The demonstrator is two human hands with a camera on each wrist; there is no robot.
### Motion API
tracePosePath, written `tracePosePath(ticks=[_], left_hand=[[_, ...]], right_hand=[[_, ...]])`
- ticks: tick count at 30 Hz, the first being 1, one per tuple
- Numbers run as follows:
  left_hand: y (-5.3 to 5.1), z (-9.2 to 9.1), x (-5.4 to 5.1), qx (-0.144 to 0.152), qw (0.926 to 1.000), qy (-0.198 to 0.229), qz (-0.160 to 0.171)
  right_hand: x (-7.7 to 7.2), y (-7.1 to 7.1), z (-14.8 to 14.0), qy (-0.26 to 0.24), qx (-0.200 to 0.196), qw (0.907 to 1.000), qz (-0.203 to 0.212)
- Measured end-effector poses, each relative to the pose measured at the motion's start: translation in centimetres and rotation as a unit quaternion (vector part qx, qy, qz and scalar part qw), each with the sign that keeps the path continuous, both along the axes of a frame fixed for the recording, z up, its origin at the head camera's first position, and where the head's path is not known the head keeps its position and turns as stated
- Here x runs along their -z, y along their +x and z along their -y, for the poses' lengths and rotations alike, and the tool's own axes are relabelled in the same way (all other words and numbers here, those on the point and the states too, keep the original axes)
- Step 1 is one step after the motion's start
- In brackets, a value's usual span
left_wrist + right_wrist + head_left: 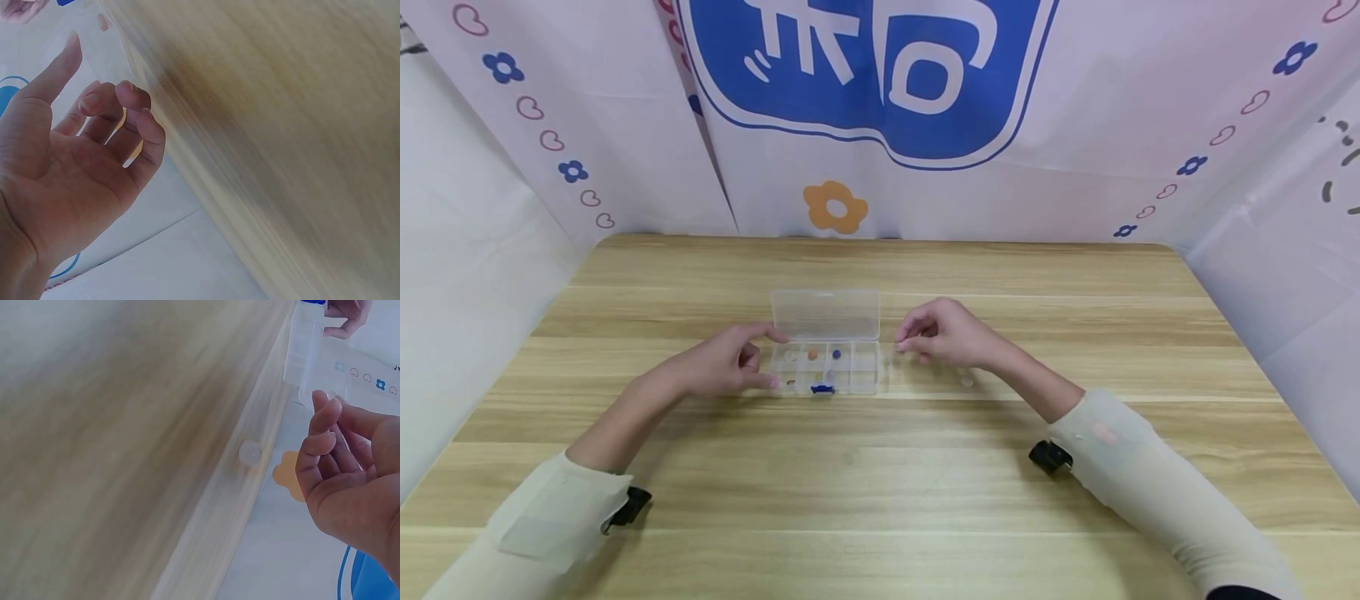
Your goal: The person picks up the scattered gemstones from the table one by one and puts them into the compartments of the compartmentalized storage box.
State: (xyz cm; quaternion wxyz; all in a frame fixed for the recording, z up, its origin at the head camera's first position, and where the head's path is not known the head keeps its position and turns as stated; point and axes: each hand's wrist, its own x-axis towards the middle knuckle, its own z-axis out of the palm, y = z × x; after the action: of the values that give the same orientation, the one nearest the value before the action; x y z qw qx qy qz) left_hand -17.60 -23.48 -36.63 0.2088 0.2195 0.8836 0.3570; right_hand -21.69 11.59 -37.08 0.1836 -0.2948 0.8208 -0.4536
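A clear plastic compartment box (865, 377) lies on the table with its lid (826, 315) raised at the back. Several small pieces sit in its compartments, among them an orange one (812, 355) and a dark blue one (837, 354). My left hand (722, 360) rests at the box's left end, index finger by the hinge corner and thumb at the near corner, both stretched out. Just right of the box, my right hand (951, 333) pinches a tiny clear piece (332, 396) between thumb and index fingertips; its kind is too small to tell.
A small clear round piece (250, 453) lies on the table below my right hand. The box's blue latch (822, 389) faces me. Behind the wooden table (850, 483) hangs a white printed cloth (647, 150).
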Motion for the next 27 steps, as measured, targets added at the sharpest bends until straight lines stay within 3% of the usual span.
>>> tracePosePath(ticks=[27], left_hand=[[0.1,0.0,0.1,0.005,0.9999,0.008,-0.007]], right_hand=[[0.0,-0.5,2.0,-0.002,-0.005,0.9999,-0.010]])
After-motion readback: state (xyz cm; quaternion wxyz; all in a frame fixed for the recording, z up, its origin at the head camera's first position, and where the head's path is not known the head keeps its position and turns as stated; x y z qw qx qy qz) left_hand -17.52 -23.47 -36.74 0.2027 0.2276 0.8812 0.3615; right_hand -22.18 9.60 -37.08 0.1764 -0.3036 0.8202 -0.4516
